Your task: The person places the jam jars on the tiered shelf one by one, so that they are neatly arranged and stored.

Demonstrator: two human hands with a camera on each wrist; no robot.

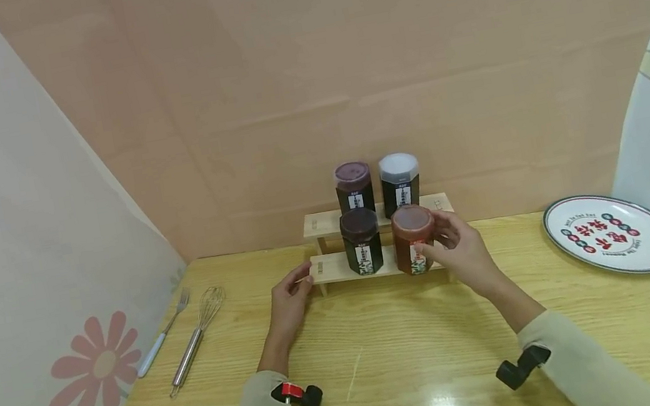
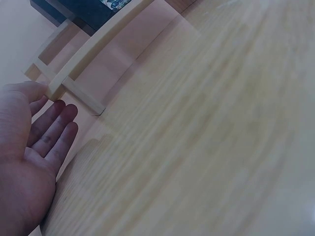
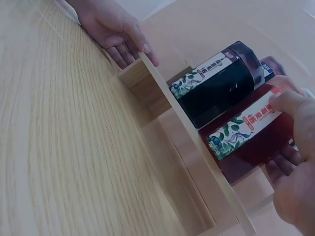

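My right hand (image 1: 461, 253) grips a red-brown jam jar (image 3: 251, 130), its thumb on the front by the label. The jar's base is at the right part of the lower board of a two-step wooden rack (image 1: 330, 269). My left hand (image 1: 289, 305) holds the left end of that lower board between thumb and index finger; the other fingers (image 2: 61, 130) extend loosely below it. Left of the red jar stands a dark jam jar (image 1: 362, 247). On the upper step are a purple-lidded jar (image 1: 354, 187) and a white-lidded jar (image 1: 400, 179).
At the left of the wooden table (image 1: 355, 372) lie a fork (image 1: 162, 337) and a metal whisk (image 1: 196, 342). A white oval plate (image 1: 614, 235) with red writing lies at the right. A beige cloth backdrop (image 1: 311, 89) rises behind the rack.
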